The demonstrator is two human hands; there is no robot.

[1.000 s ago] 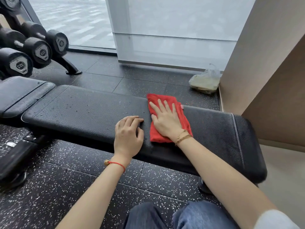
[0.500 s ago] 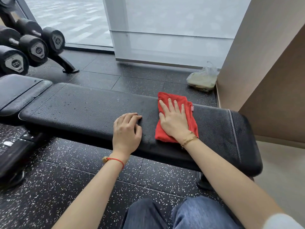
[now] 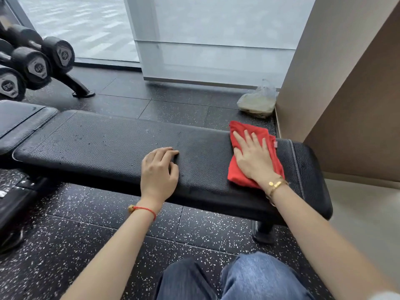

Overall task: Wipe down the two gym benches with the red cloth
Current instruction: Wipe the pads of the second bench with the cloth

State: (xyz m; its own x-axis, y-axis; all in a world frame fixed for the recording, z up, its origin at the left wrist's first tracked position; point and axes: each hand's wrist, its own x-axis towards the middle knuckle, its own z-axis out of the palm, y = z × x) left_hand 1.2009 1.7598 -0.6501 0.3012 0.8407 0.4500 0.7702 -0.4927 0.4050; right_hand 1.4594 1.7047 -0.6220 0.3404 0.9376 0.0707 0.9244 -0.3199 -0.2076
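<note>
A long black padded gym bench [image 3: 104,146] runs across the view, with small droplets on its left half. The folded red cloth [image 3: 238,174] lies on the bench's right part. My right hand [image 3: 253,156] presses flat on the cloth with straight, spread fingers. My left hand [image 3: 159,169] rests on the bench's near edge at the middle, fingers curled under and holding nothing. Part of a second black pad [image 3: 19,120] shows at the far left.
A dumbbell rack [image 3: 43,63] stands at the back left. A clear plastic bag [image 3: 257,100] lies on the speckled floor by the beige wall [image 3: 337,83] on the right. Glass panels fill the back. My knees in jeans [image 3: 238,278] are at the bottom.
My right hand has slid the red cloth to the right along the bench, toward its right end. The left hand has stayed in place on the near edge.
</note>
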